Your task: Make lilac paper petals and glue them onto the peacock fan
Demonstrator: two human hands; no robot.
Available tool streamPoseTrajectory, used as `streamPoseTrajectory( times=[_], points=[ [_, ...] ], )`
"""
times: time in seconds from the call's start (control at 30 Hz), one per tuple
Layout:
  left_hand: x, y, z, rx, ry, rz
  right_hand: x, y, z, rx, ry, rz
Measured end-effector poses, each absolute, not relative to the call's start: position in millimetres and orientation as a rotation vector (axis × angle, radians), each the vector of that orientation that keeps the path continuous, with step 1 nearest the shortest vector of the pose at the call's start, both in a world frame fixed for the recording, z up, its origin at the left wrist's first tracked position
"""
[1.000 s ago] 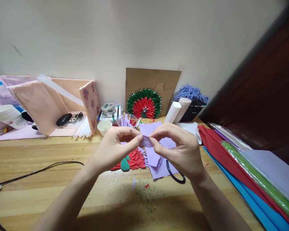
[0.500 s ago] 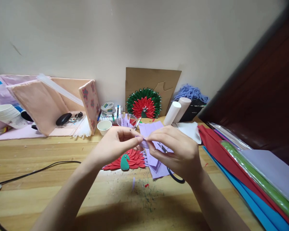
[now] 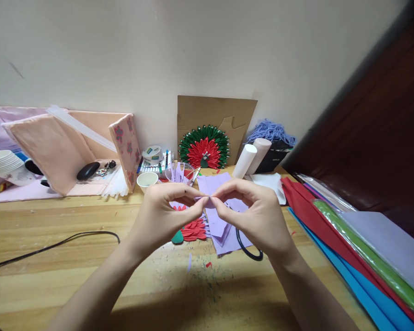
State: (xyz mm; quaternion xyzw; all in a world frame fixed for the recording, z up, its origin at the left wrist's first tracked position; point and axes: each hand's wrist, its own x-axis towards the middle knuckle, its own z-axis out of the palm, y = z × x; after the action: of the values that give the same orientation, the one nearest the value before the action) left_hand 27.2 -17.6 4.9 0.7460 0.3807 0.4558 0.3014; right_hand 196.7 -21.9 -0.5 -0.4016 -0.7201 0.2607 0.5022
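Between the fingertips of my left hand (image 3: 170, 209) and my right hand (image 3: 251, 211) is a small purple paper piece (image 3: 209, 202), pinched from both sides above the table. Only a little of it shows past the fingers. Beneath my left hand lies a red and purple paper peacock (image 3: 194, 229) with a green body, partly hidden. Purple sheets (image 3: 224, 241) lie under my right hand. Beside them the black handle of scissors (image 3: 250, 252) sticks out, the rest mostly covered by that hand.
At the back, a green and red peacock (image 3: 204, 149) stands against a cardboard sheet (image 3: 217, 108). A paper cup (image 3: 147, 180) and a clear bowl of purple strips (image 3: 179, 173) sit left of centre. Coloured sheets (image 3: 345, 248) lie at right; a black cable (image 3: 65, 240) crosses the left.
Both hands now meet fingertip to fingertip on the purple piece, and my right hand has turned. My left hand covers more of the red peacock. The view has shifted slightly.
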Motion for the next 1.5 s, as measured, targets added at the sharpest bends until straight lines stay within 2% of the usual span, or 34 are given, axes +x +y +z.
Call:
streamPoseTrajectory(
  times=[0.23, 0.47, 0.77, 1.2, 1.5],
  points=[
    [27.2, -17.4, 5.2, 2.231, 1.034, 1.246, 196.4, -23.0, 0.1, -1.013, -1.765, 0.678],
    [15.1, -6.3, 5.1, 1.948, 1.109, 1.417, 208.5, -16.6, 4.8, -1.107, -1.695, 0.713],
    [25.0, -8.9, -0.1, 2.091, 0.875, 1.273, 204.3, -13.7, 1.6, -1.013, -1.708, 0.828],
    [22.1, -8.9, -0.7, 2.539, 0.904, 1.335, 210.7, -14.9, 4.7, -0.924, -1.822, 0.639],
    [25.8, -11.2, -2.1, 2.593, 0.883, 1.325, 208.7, -16.9, 6.4, -0.844, -2.017, 0.245]
  ],
)
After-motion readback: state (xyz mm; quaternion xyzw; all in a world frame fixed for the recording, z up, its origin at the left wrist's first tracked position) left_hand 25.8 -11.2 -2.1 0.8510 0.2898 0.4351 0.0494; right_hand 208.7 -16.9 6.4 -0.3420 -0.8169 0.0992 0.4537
